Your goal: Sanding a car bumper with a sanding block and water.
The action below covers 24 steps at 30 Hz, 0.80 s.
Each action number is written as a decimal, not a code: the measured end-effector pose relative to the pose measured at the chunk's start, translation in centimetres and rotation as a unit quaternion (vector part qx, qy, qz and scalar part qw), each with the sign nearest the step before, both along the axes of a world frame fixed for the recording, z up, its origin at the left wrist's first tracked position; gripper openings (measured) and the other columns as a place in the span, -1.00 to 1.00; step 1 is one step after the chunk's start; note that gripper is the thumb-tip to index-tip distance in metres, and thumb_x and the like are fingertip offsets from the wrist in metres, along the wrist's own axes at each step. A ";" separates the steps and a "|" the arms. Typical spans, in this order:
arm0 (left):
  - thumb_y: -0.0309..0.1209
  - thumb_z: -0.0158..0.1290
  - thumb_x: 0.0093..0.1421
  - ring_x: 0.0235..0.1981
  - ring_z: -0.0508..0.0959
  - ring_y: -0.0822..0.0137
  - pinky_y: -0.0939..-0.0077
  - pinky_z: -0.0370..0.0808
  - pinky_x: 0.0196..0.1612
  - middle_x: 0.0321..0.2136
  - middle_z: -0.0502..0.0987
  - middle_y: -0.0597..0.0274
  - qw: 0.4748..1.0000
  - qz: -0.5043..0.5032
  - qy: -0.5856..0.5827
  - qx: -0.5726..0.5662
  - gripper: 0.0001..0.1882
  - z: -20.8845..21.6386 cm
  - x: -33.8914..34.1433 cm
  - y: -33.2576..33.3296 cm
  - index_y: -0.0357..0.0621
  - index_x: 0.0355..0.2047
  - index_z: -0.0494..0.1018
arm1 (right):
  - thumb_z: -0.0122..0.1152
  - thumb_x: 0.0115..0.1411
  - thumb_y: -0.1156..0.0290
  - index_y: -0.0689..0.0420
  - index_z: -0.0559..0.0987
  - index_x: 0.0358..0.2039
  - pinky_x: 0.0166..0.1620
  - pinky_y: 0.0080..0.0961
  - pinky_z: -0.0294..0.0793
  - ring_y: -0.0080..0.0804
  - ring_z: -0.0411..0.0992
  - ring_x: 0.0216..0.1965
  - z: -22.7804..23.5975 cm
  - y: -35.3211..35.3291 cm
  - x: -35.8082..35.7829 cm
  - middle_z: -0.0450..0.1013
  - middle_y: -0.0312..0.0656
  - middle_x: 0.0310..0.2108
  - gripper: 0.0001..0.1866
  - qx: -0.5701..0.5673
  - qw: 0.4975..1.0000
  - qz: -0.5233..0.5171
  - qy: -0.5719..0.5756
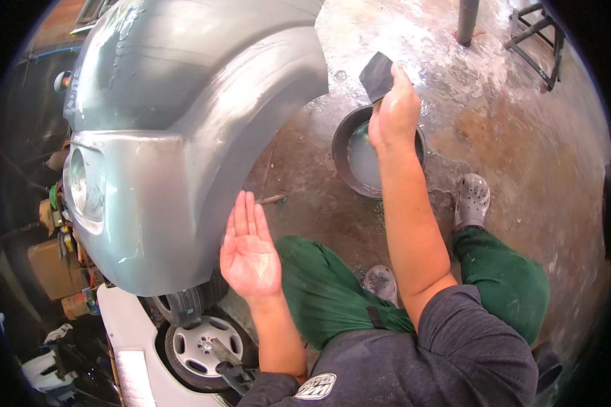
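My right hand (395,114) is closed on a dark, flat sheet (376,76) that looks like wet sandpaper, held over the far rim of a black bucket (341,161). Cloudy water (364,163) partly fills that bucket. Palm up, with its fingers stretched out, my left hand (252,252) holds nothing. It is beside the lower edge of a silver-grey car fender (231,115); whether the fingertips touch it I cannot tell. The fender has a wheel-arch curve and a headlight opening (87,186), and some wet streaks show on its surface.
Below the fender lie a silver wheel (204,347), a tire (183,305) and a white body panel (119,319). Cardboard boxes (53,270) and clutter fill the left side. A metal stand (538,41) and a post (467,24) stand on the wet concrete floor (523,149).
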<state>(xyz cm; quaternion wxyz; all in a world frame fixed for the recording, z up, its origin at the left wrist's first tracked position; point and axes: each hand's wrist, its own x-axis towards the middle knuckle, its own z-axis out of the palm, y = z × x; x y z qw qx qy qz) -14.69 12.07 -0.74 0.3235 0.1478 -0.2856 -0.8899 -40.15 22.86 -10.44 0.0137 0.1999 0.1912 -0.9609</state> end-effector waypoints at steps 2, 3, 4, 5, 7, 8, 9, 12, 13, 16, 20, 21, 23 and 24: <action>-0.53 -0.22 0.31 0.45 -0.10 -0.05 0.10 -0.14 0.51 0.39 -0.07 -0.31 1.000 0.025 -0.013 0.012 -0.39 0.9 1.7 -0.2 -0.65 0.30 -0.06 | 0.01 0.37 0.39 0.32 0.52 -0.08 0.00 -0.48 0.48 -0.41 0.52 -0.11 -0.3 0.2 -0.5 0.53 -0.16 -0.13 -0.73 0.024 0.999 0.022 0.014; -0.53 -0.22 0.31 0.45 -0.10 -0.05 0.10 -0.14 0.51 0.39 -0.07 -0.31 0.999 0.029 -0.013 0.013 -0.39 1.1 2.7 -0.4 -0.65 0.30 -0.06 | 0.01 0.36 0.39 0.32 0.53 -0.10 0.00 -0.47 0.48 -0.40 0.52 -0.11 -1.0 0.3 -0.8 0.54 -0.16 -0.14 -0.74 0.052 0.998 0.039 0.024; -0.53 -0.22 0.32 0.45 -0.09 -0.05 0.10 -0.12 0.50 0.39 -0.06 -0.30 0.999 0.042 -0.026 0.010 -0.39 1.2 3.7 -0.5 -0.64 0.30 -0.06 | 0.01 0.36 0.41 0.33 0.52 -0.08 0.01 -0.46 0.49 -0.39 0.52 -0.11 -1.7 0.4 -1.2 0.53 -0.13 -0.13 -0.73 0.052 0.997 0.059 0.026; -0.52 -0.23 0.32 0.45 -0.08 -0.04 0.10 -0.11 0.50 0.39 -0.05 -0.29 0.998 0.056 -0.039 0.006 -0.40 1.5 4.9 -0.7 -0.62 0.30 -0.05 | 0.01 0.36 0.41 0.33 0.52 -0.08 0.01 -0.46 0.49 -0.39 0.52 -0.11 -2.3 0.5 -1.6 0.53 -0.13 -0.13 -0.73 0.051 0.996 0.063 0.026; -0.52 -0.24 0.33 0.45 -0.05 -0.02 0.11 -0.08 0.50 0.38 0.01 -0.27 0.996 0.076 -0.050 0.004 -0.40 1.8 7.8 -1.3 -0.59 0.32 -0.05 | 0.01 0.36 0.42 0.35 0.52 -0.07 0.00 -0.43 0.51 -0.37 0.53 -0.11 -3.5 0.5 -2.0 0.53 -0.10 -0.13 -0.73 0.091 0.989 0.114 0.033; -0.51 -0.25 0.34 0.44 -0.03 -0.01 0.11 -0.05 0.49 0.37 0.04 -0.25 0.994 0.095 -0.054 0.015 -0.41 1.9 9.2 -1.6 -0.57 0.32 -0.06 | 0.04 0.33 0.32 0.36 0.56 -0.09 0.02 -0.45 0.41 -0.37 0.47 -0.11 -3.9 0.8 -2.0 0.52 -0.10 -0.12 -0.66 0.115 0.984 0.129 0.039; -0.51 -0.26 0.34 0.44 -0.01 0.01 0.12 -0.03 0.49 0.36 0.07 -0.23 0.991 0.115 -0.056 0.025 -0.41 2.0 10.5 -1.8 -0.56 0.32 -0.06 | 0.04 0.33 0.32 0.36 0.56 -0.09 0.02 -0.45 0.41 -0.37 0.47 -0.11 -4.7 0.9 -2.2 0.52 -0.10 -0.12 -0.66 0.112 0.984 0.136 0.039; -0.51 -0.27 0.35 0.43 0.03 0.03 0.13 0.01 0.48 0.35 0.11 -0.18 0.985 0.149 -0.081 0.023 -0.41 1.6 12.9 -2.0 -0.52 0.34 -0.06 | 0.07 0.30 0.30 0.35 0.57 -0.13 -0.02 -0.43 0.42 -0.37 0.47 -0.10 -7.3 2.3 -3.0 0.54 -0.09 -0.15 -0.66 0.194 0.967 0.154 0.056; -0.51 -0.27 0.35 0.43 0.04 0.04 0.13 0.02 0.48 0.35 0.12 -0.17 0.984 0.152 -0.087 0.017 -0.42 1.4 13.2 -2.0 -0.51 0.34 -0.06 | 0.07 0.30 0.30 0.35 0.57 -0.13 -0.02 -0.43 0.42 -0.37 0.47 -0.10 -7.8 2.7 -3.1 0.54 -0.09 -0.15 -0.66 0.195 0.966 0.159 0.057; -0.52 -0.27 0.35 0.43 0.03 0.07 0.13 0.02 0.48 0.36 0.12 -0.12 0.985 0.155 -0.066 0.026 -0.42 1.4 12.0 -1.5 -0.48 0.34 -0.04 | 0.07 0.19 0.26 0.36 0.56 -0.21 -0.07 -0.32 0.41 -0.25 0.51 -0.14 -7.7 3.4 -2.7 0.58 0.00 -0.19 -0.62 0.395 0.838 0.369 0.071; -0.54 -0.26 0.34 0.44 0.02 0.10 0.13 -0.01 0.48 0.38 0.09 -0.06 0.992 0.124 -0.022 0.031 -0.46 0.5 9.0 -1.1 -0.48 0.32 0.04 | -0.04 0.17 0.34 0.39 0.56 -0.29 -0.04 -0.19 0.42 0.09 0.48 -0.14 -7.8 3.6 -0.9 0.51 0.23 -0.22 -0.65 0.607 0.595 0.449 0.276; -0.54 -0.26 0.34 0.44 0.02 0.10 0.13 -0.01 0.48 0.38 0.09 -0.06 0.992 0.123 -0.018 0.036 -0.46 0.6 8.2 -0.9 -0.48 0.32 0.04 | -0.04 0.17 0.34 0.39 0.56 -0.29 -0.04 -0.19 0.42 0.09 0.48 -0.14 -8.9 3.0 -0.6 0.51 0.23 -0.22 -0.65 0.611 0.591 0.448 0.277; -0.55 -0.27 0.33 0.44 -0.01 0.09 0.13 -0.04 0.49 0.40 0.04 -0.08 0.996 0.082 0.011 0.024 -0.48 0.4 6.7 -0.4 -0.49 0.29 0.10 | -0.08 0.16 0.37 0.36 0.60 -0.33 -0.05 -0.14 0.45 0.10 0.52 -0.15 -11.6 1.9 -1.0 0.53 0.22 -0.21 -0.66 0.626 0.466 0.526 0.338; -0.55 -0.27 0.33 0.44 -0.01 0.09 0.13 -0.04 0.49 0.40 0.04 -0.08 0.996 0.081 0.019 0.035 -0.48 0.0 5.8 -0.1 -0.49 0.29 0.10 | -0.07 0.17 0.37 0.36 0.62 -0.32 -0.03 -0.15 0.45 0.09 0.52 -0.13 -14.0 1.2 -1.3 0.53 0.22 -0.19 -0.65 0.661 0.369 0.524 0.391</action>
